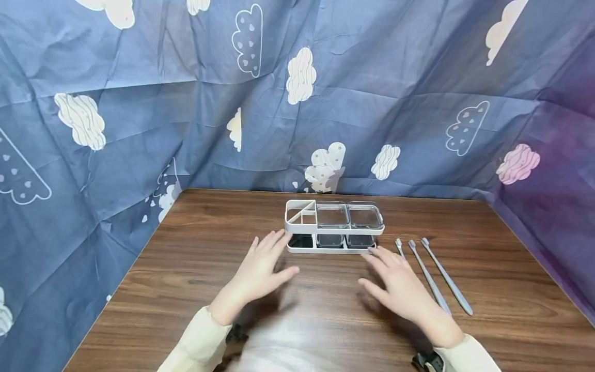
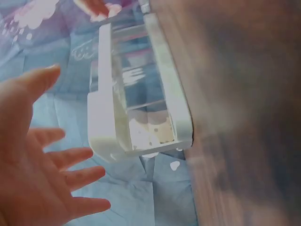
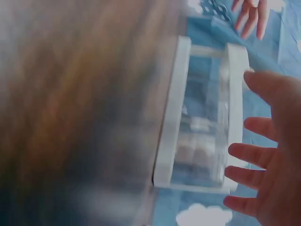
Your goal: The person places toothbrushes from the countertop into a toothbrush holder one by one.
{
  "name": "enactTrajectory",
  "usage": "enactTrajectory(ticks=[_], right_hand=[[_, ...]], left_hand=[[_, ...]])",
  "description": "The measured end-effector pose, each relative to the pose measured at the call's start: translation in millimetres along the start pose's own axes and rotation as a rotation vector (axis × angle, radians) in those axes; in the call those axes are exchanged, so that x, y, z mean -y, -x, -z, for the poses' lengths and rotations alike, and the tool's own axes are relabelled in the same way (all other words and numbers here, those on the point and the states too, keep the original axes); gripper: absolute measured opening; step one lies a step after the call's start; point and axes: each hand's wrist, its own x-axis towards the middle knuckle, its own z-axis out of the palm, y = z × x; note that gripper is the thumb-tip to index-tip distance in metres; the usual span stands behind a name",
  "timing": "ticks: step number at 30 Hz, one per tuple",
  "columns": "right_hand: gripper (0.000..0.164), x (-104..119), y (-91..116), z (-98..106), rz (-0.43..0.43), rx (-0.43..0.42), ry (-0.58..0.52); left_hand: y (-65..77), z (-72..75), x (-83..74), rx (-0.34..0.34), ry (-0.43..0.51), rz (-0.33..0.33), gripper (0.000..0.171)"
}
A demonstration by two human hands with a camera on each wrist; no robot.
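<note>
A white two-level toothbrush holder stands on the wooden table, with two clear cups set side by side in its upper level. Divided slots fill the left part of that level. My left hand, fingers spread and holding nothing, is near the holder's left front corner. In the left wrist view the palm and spread fingers face the holder's end. My right hand is by its right front corner, fingers extended and nothing in it. Beyond that hand lie three grey toothbrushes, the leftmost partly hidden behind it.
Brown wooden tabletop spreads around the holder. A blue cloth with cloud prints hangs along the back and both sides. Dark bands sit at the wrists, under pale sleeves.
</note>
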Motion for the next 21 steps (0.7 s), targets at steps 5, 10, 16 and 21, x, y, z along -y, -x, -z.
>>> enactTrajectory(ticks=[5, 10, 16, 21], right_hand=[[0.042, -17, -1, 14, -0.055, -0.115, -0.029], [0.037, -36, 2, 29, -0.126, -0.158, -0.086], [0.034, -66, 11, 37, -0.223, -0.192, -0.096], [0.037, -90, 23, 40, -0.328, -0.168, -0.099]], left_hand=[[-18.5, 6.7, 9.6, -0.150, 0.188, 0.066, 0.071], [-38.1, 6.6, 20.6, -0.179, 0.417, 0.127, 0.072], [-59.8, -2.5, 32.2, -0.185, 0.563, 0.136, 0.071], [-69.4, -7.1, 39.0, -0.185, 0.656, 0.185, 0.072]])
